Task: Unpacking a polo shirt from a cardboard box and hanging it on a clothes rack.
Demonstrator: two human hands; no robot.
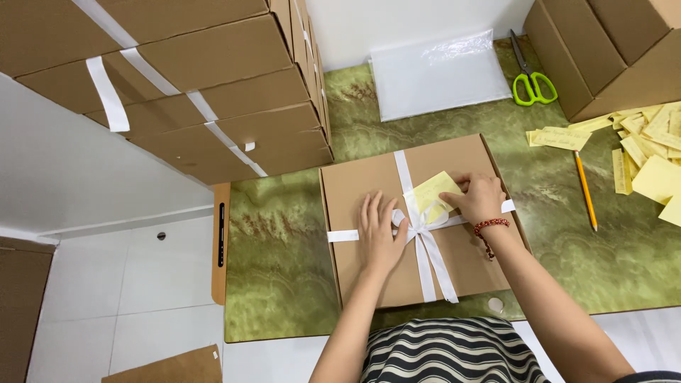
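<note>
Card [430, 191] partly hidden under right hand [479, 198] and bow [420, 221]; writing illegible. Scissors [528, 79] and slips [649, 145] cut off by neighbouring cartons and frame edge. Left hand [379, 230] flat, fingers spread, pressing box [369, 266] beside bow; no grip closed. Right-hand grip narrow, pinching card at ribbon crossing. One ribboned box mid-tabletop [284, 248], one pencil [585, 190], one pair of scissors.

My flat brown box [369, 262] is lying closed on the counter, white ribbon [425, 245] bowed across it, yellow note [430, 191] tucking under.
</note>
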